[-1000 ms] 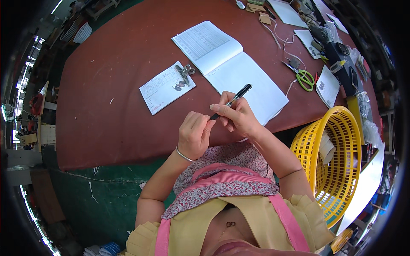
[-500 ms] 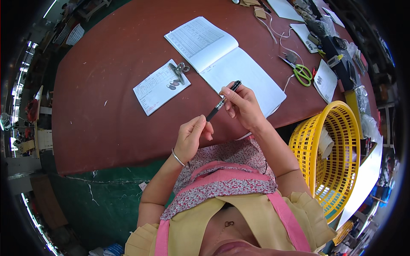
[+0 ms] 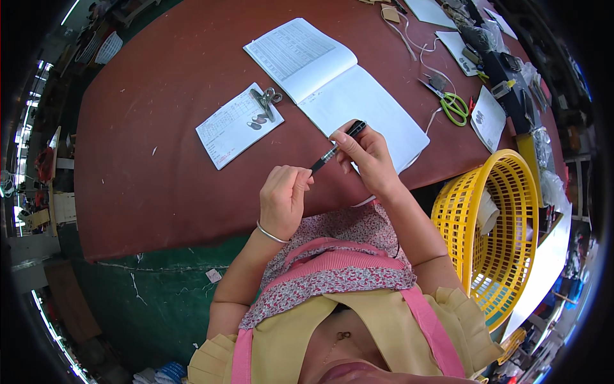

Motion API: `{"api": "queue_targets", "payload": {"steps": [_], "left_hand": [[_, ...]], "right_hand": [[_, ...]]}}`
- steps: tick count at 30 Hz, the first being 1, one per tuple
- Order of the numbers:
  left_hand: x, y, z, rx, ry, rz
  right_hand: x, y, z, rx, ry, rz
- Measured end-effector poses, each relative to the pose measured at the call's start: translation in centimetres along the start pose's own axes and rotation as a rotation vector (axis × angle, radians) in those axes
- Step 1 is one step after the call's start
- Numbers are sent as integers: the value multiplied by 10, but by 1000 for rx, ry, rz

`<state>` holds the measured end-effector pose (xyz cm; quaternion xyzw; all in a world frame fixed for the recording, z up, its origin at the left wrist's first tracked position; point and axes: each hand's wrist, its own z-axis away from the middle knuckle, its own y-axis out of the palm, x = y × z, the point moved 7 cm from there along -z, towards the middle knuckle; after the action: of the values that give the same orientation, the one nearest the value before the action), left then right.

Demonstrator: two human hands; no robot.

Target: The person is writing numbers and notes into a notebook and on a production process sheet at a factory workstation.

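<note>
- While the right hand (image 3: 366,157) grips one black pen (image 3: 339,146) over the table's near edge, its tip points toward the left hand (image 3: 283,197).
- That left hand is curled into a loose fist just beside the pen tip; whether it pinches anything cannot be told.
- One open notebook (image 3: 332,83) lies on the brown table (image 3: 147,173).
- One clipboard sheet (image 3: 236,125) lies left of it.
- One pair of green scissors (image 3: 453,105) and one yellow basket (image 3: 505,237) sit to the right.

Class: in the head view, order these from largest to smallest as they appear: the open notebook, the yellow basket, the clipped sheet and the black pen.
1. and 2. Open notebook and yellow basket: they look about alike, and the fisheye rim distorts the basket, so no ranking.
3. Clipped sheet.
4. Black pen, held in the right hand.
</note>
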<state>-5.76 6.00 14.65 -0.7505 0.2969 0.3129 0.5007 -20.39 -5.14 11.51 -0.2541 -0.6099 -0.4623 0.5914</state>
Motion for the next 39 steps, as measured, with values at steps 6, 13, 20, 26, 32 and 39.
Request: {"api": "queue_targets", "payload": {"steps": [6, 13, 20, 26, 32, 39], "left_hand": [[-22, -6, -8, -121, 99, 50], [-14, 3, -9, 33, 0, 101], [-2, 12, -10, 172, -38, 207], [3, 7, -10, 165, -193, 358], [15, 29, 4, 470, -566, 1021], [16, 28, 0, 427, -341, 790]], "right_hand": [[7, 5, 2, 68, -15, 81], [13, 11, 2, 88, -62, 93], [24, 18, 3, 157, -75, 163], [25, 27, 5, 250, -50, 204], [26, 27, 5, 257, -51, 176], [29, 27, 3, 263, -81, 261]]}}
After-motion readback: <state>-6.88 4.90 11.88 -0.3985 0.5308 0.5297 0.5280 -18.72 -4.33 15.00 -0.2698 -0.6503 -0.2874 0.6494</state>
